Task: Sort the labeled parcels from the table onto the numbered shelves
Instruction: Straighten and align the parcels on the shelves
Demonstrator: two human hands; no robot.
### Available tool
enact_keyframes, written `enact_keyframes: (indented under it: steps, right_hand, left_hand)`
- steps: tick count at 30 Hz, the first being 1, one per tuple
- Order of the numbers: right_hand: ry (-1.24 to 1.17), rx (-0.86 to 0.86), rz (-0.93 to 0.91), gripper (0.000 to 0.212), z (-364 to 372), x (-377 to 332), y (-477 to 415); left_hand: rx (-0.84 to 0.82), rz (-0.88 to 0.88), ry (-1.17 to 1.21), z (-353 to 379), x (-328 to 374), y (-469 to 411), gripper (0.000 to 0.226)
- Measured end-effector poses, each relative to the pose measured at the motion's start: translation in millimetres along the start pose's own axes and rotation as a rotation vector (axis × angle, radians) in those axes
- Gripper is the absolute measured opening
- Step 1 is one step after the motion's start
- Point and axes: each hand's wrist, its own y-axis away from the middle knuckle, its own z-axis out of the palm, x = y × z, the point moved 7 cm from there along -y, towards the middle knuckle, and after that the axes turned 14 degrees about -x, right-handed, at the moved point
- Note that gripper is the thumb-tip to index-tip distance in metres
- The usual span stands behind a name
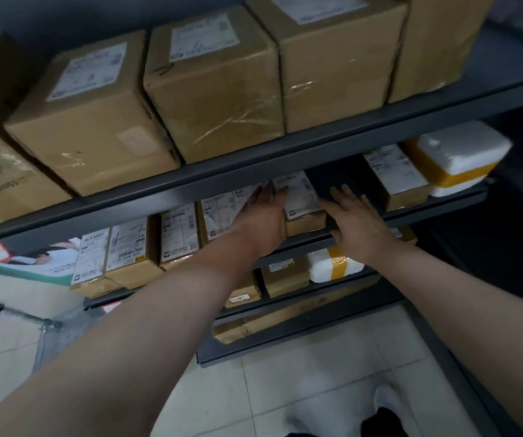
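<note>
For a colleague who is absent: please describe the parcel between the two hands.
On the dark rack, find the shelf under the big cartons. Near its middle sits a small brown labelled parcel. It alone ends the row, an empty gap on its right.

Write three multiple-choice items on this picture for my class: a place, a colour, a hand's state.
1. Where is the small parcel that both hands reach toward?
A. On the floor
B. On the shelf just under the big cartons
C. On a chair
2. What colour is the tape on the white foam box?
A. Yellow
B. Blue
C. Red
3. How is the right hand?
A. Clenched in a fist
B. Wrapped round a pen
C. Open, fingers straight and spread
Key: 1 B, it lies there between the left hand and the right; 2 A, a yellow band wraps it; 3 C, no finger curls.
</note>
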Motion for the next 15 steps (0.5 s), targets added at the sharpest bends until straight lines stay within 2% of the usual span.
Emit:
enact_keyframes:
  steps: [3, 6, 9, 12, 15]
  right_hand:
    - [0.026, 0.019, 0.086, 0.065, -13.1, 43.4, 18.6]
    - [0.074, -0.033, 0.177, 0.068, -24.4, 95.2, 35.0]
    - [0.127, -0.015, 0.248, 0.072, -42.5, 146.0, 50.2]
    - [0.098, 0.009, 0.264, 0.084, -59.4, 191.2, 56.1]
    - [0.061, 0.069, 0.260, 0.078, -74.3, 224.7, 53.3]
  left_hand:
    - [-0.033, 0.044, -0.046, -1.1, 42.8, -21.5, 0.077]
    - [-0.067, 0.084, -0.039, 2.7, 86.9, -45.0, 0.070]
    - [-0.095, 0.110, -0.011, 6.1, 132.6, -70.0, 0.069]
    - [-0.120, 0.130, 0.023, 6.1, 176.8, -96.6, 0.071]
    - [-0.134, 0.107, 0.030, 7.6, 207.6, -121.7, 0.073]
